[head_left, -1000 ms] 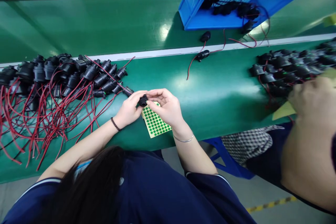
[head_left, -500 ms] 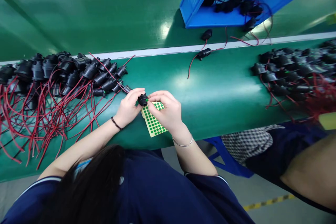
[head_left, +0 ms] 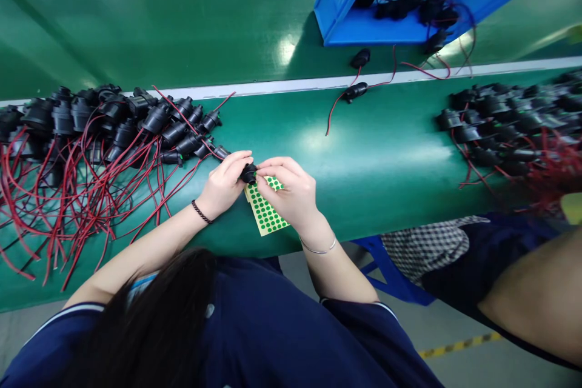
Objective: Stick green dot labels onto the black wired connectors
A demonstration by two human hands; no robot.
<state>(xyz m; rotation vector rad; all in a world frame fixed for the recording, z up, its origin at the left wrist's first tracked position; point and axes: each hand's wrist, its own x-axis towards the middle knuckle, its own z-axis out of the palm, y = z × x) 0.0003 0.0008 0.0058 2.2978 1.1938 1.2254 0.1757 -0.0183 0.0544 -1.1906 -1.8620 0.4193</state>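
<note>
1. One black part point(head_left: 248, 174) is gripped in the curled fingers of the left hand point(head_left: 226, 180), at the top edge of the sticker sheet, its end turned toward the right hand point(head_left: 290, 187).
2. Thumb and forefinger of the right hand are pinched together at that end, and a green dot point(head_left: 255, 175) is glimpsed there; it has not been let go, so this piece is judged nearly done, not finished.
3. Just below, the sticker sheet point(head_left: 269, 209) is partly covered by the right hand; plenty of dots are left on it.
4. Off to the left, a heap of wired parts point(head_left: 155, 117) is spread; green is spotted on one at its near edge, but how many are marked cannot be told.
5. Over on the right, green specks are caught in a second heap point(head_left: 486, 127), so some there are judged done.
6. Farthest out, more parts are held in the blue crate point(head_left: 345, 33); no marking can be made out.
</note>
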